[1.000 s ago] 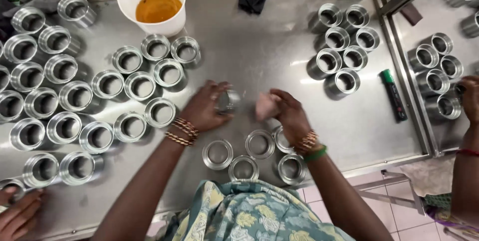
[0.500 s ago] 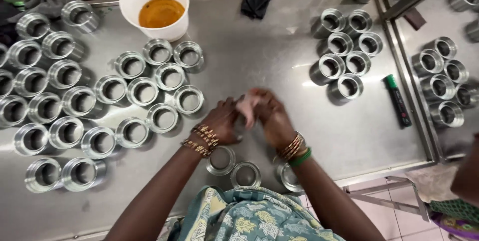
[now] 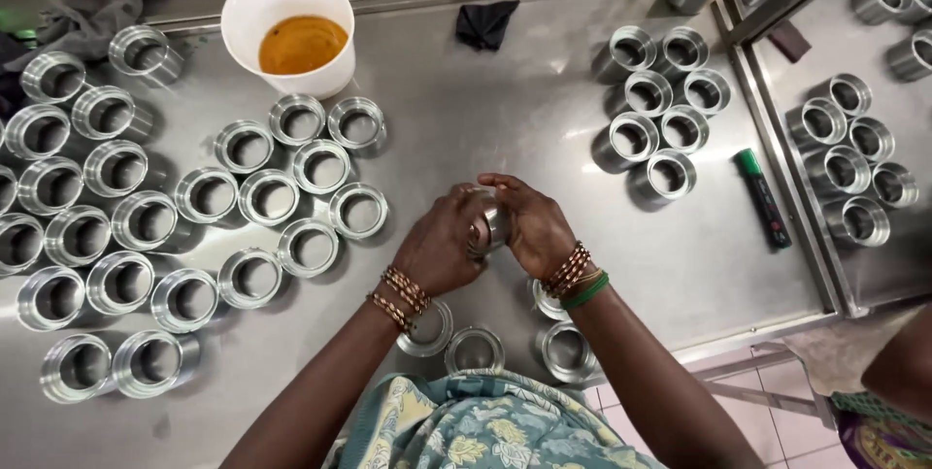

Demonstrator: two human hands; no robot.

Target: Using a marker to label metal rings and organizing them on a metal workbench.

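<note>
Both my hands meet over the middle of the steel table (image 3: pixel 485 110). My left hand (image 3: pixel 442 248) and my right hand (image 3: pixel 532 226) together grip one short metal ring (image 3: pixel 490 223), which shows only between the fingers. Beaded bangles sit on both wrists, with a green one on the right. Below my hands, near the table's front edge, stand three more metal rings (image 3: pixel 474 349); my arms partly hide two of them.
Several metal rings (image 3: pixel 126 221) stand in rows at the left, another group (image 3: pixel 658 110) at the right. A white tub of amber liquid (image 3: pixel 291 37) stands at the back, a dark cloth (image 3: pixel 488 22) beside it, a green marker (image 3: pixel 762 197) at right. A second table (image 3: pixel 854 153) holds more rings. Another person's arm (image 3: pixel 898 367) shows at lower right.
My hands, apart over the table a second ago, have come together and lifted one ring between them. The view has shifted slightly right.
</note>
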